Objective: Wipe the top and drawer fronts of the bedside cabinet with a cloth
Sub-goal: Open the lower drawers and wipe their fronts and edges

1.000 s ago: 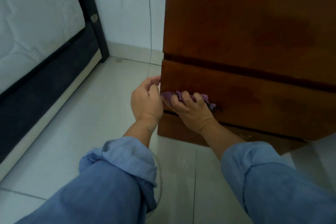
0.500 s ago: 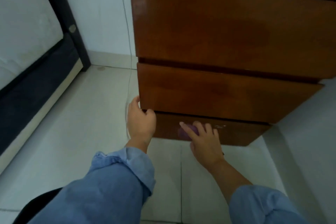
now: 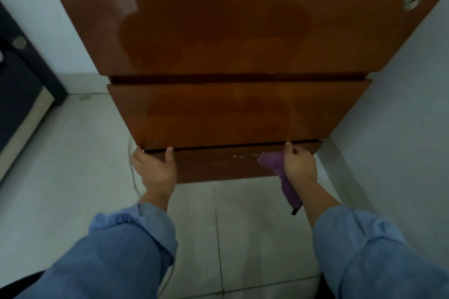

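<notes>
Purple crumpled cloth (image 3: pixel 281 172) sits at the lower right of the glossy brown wooden bedside cabinet (image 3: pixel 218 19), bunched against the bottom panel (image 3: pixel 218 165), one tail hanging down toward the floor. The right hand (image 3: pixel 300 167) has its fingers curled round that cloth, gripping it, with a fingertip up at the gap under the lower drawer front (image 3: pixel 230 116). Over on the other side, the left hand (image 3: pixel 155 170) hooks its curled fingers over the top edge of the same bottom panel at the left corner, thumb out on the cabinet's side. There are pale specks on the panel between the two hands. Above, the tall upper drawer front (image 3: pixel 194 31) shines with a smeary reflection, and a round silver lock (image 3: pixel 413 3) sits near its right edge. Rolled blue denim sleeves (image 3: pixel 136 230) cover both forearms. Underneath, pale grey floor tiles (image 3: pixel 73 153) with thin grout lines; a thin white cable (image 3: pixel 132 172) runs down by the left hand. White walls (image 3: pixel 401 104) flank the cabinet, and a black bed frame (image 3: pixel 21 68) stands at far left
</notes>
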`<state>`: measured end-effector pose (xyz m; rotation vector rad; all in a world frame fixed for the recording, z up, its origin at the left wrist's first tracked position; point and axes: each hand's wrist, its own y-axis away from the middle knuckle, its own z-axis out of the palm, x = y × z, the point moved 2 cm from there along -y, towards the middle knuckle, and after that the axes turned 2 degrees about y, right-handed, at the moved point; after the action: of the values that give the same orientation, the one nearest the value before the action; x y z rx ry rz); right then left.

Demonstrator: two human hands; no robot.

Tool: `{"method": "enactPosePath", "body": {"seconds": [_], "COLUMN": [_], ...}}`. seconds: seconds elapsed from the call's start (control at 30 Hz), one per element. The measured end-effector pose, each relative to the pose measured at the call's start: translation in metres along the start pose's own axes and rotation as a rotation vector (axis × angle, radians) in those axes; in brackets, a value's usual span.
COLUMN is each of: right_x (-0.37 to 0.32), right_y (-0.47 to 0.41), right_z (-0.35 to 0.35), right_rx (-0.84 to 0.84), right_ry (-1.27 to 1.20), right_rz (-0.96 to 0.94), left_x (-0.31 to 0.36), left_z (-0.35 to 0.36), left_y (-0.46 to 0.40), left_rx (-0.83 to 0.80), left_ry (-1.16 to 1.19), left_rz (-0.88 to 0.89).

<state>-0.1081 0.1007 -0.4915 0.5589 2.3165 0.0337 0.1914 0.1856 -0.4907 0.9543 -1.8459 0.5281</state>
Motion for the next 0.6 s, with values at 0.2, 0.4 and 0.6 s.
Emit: {"method": "enactPosePath", "body": {"seconds": [0.2,0.4,0.6], "right_x": [0.009,0.022,0.031], "right_y": [-0.046,-0.068,-0.082], "right_z": [-0.005,-0.023,-0.025], "right_rx": [0.189,0.119,-0.044], "right_ry": [-0.309,-0.394,-0.538], "right_rz": [0.122,0.013,0.077], "left_x": [-0.016,-0.026,-0.039], "left_z": [0.009,0.015,0.008], "left_y": [-0.021,-0.025,-0.034], "left_rx": [0.045,-0.003,0.027], "left_ry": [0.066,0.024,-0.046], "left_rz": [0.025,0.0,0.003]}}
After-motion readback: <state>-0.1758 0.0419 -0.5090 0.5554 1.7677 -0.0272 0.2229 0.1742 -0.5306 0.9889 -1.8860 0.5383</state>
